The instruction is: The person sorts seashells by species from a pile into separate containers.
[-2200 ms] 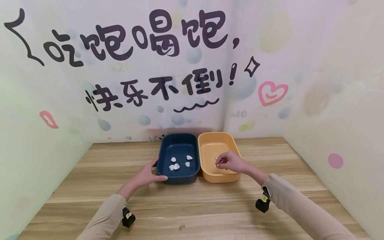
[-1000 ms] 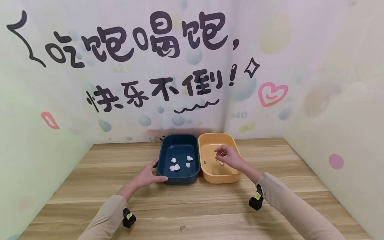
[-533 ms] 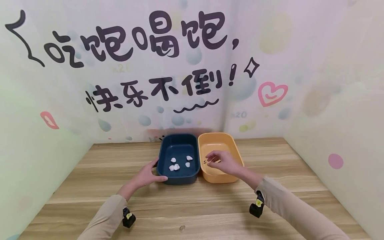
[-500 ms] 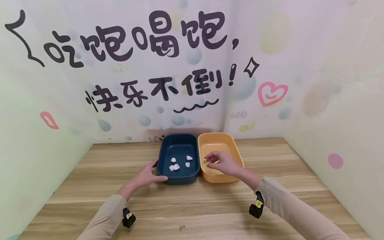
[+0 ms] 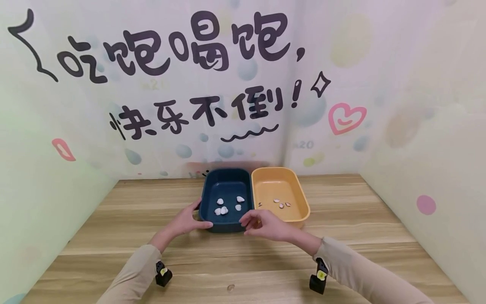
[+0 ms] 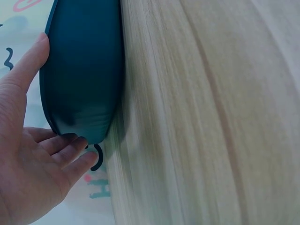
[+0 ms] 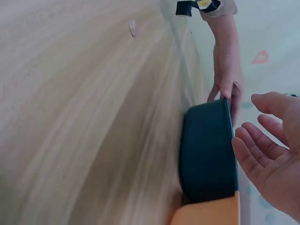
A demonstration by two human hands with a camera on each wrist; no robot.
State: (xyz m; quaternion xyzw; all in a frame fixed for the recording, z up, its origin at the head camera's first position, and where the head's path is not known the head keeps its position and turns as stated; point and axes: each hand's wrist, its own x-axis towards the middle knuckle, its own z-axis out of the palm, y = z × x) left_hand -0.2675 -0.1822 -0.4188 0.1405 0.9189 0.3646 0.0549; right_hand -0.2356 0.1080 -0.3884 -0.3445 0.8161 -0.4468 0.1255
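Note:
My left hand [image 5: 186, 221] grips the front left corner of a dark blue plastic bin [image 5: 228, 179]; its thumb lies on the front rim and its fingers are against the left side. Several small white shell-like pieces [image 5: 224, 210] lie in this bin. Against its right side stands an orange-yellow bin [image 5: 275, 172] with several smaller, brownish-white shell-like pieces [image 5: 281, 206] on its floor. My right hand [image 5: 267, 224] hovers at the front where the two bins meet. In the right wrist view its fingers [image 7: 255, 150] are loosely bent, apart from the thumb, holding nothing.
The bins stand on a wood-grain table [image 5: 152, 198] near the printed back wall [image 5: 247, 152]. A small pale oval thing or mark [image 5: 230, 288] shows near the table's front; the head view does not settle which. A black wrist camera [image 5: 318, 276] hangs under each sleeve.
My right hand has left the orange-yellow bin and come forward and left to the bins' front edges. The pieces in that bin are uncovered. My left hand has stayed put.

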